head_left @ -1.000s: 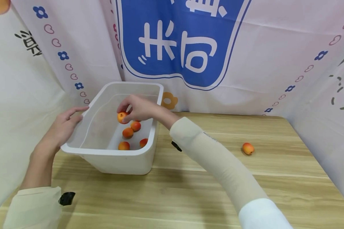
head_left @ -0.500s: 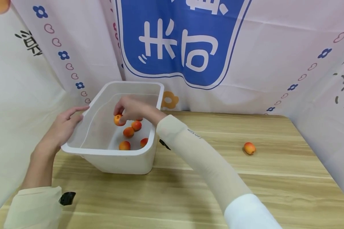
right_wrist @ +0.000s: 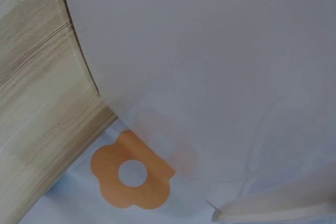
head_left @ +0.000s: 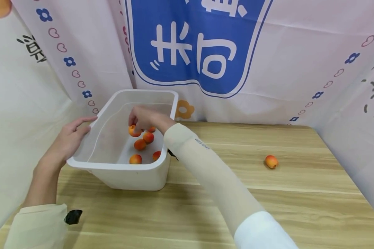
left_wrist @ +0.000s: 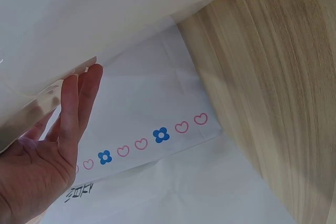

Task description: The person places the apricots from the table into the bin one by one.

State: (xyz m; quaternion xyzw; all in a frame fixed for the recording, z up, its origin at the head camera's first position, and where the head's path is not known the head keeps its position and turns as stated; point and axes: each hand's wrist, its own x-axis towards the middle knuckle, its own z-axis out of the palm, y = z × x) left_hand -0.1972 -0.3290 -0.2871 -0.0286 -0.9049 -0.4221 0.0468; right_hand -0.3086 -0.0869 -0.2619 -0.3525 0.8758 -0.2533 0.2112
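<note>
In the head view, a white plastic tub [head_left: 121, 166] stands at the left of the table. My right hand [head_left: 142, 118] reaches down inside it and holds an orange apricot [head_left: 134, 131] low over several others, among them a red-orange apricot [head_left: 140, 144] and one near the front wall [head_left: 135, 159]. My left hand [head_left: 69, 141] rests at the tub's left rim, index finger and thumb against its outer edge. In the left wrist view, the fairly straight fingers [left_wrist: 70, 106] touch the rim from outside. The right wrist view shows the tub's pale wall; the right hand is hidden there.
One more apricot [head_left: 271, 161] lies alone on the wooden table [head_left: 224, 214], to the right. A white printed curtain [head_left: 277, 76] hangs behind the table and tub, with cloth walls on both sides. The right forearm crosses over the tub's right rim.
My right hand, with the apricot, has gone lower into the tub, after a slight shift left and back right. The right forearm has swung left. The left hand has stayed put.
</note>
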